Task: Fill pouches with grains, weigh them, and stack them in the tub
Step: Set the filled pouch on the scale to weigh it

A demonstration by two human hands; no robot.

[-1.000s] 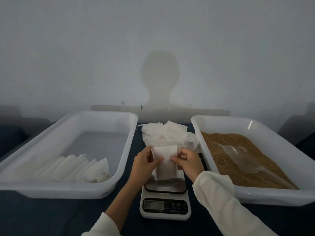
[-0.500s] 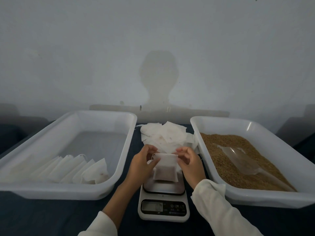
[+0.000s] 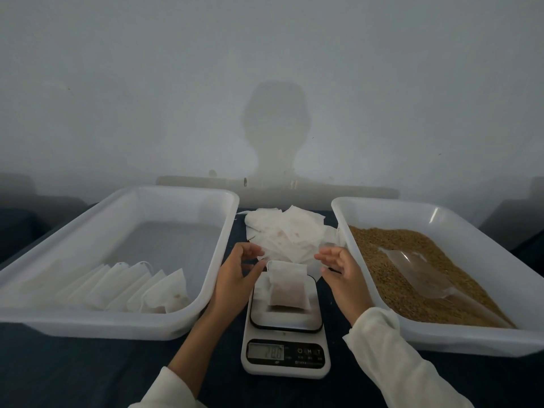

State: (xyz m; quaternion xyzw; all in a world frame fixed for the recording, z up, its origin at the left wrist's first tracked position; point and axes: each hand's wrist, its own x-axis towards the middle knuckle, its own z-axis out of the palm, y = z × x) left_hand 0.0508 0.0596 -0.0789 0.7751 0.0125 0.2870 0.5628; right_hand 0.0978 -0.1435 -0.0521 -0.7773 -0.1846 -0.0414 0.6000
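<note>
The left tub (image 3: 123, 219) holds a row of filled pouches (image 3: 129, 287) leaning along its near wall. The right tub (image 3: 459, 228) holds brown grains (image 3: 412, 254) with a clear scoop (image 3: 418, 272) lying on them. Between the tubs, a filled pouch (image 3: 287, 285) rests on the scale (image 3: 285, 328), with empty pouches (image 3: 282, 234) heaped behind it. Half a second ago both hands gripped this pouch; now the left hand (image 3: 235, 278) and right hand (image 3: 344, 272) flank it, fingers loosely spread, holding nothing.
</note>
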